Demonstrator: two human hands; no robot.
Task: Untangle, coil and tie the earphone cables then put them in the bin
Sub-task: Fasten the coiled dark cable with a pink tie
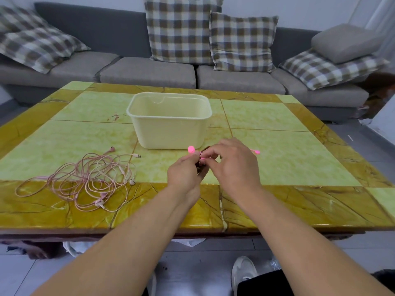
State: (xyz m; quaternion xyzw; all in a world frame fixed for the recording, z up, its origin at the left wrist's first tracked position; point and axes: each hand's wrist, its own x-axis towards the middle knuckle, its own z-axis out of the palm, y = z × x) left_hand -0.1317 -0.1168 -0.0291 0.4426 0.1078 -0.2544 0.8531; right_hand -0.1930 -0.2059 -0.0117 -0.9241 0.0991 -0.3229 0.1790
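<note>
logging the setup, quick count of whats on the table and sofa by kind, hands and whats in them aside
cream bin: 1
pink tangled earphone cables pile: 1 (number of sets in it unclear)
loose pink tie by the right hand: 1
checked cushions: 4
plain grey cushion: 1
total: 8

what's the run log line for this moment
left hand: holds dark coil | right hand: pinches pink tie | pink cables: tangled | bin: on table
</note>
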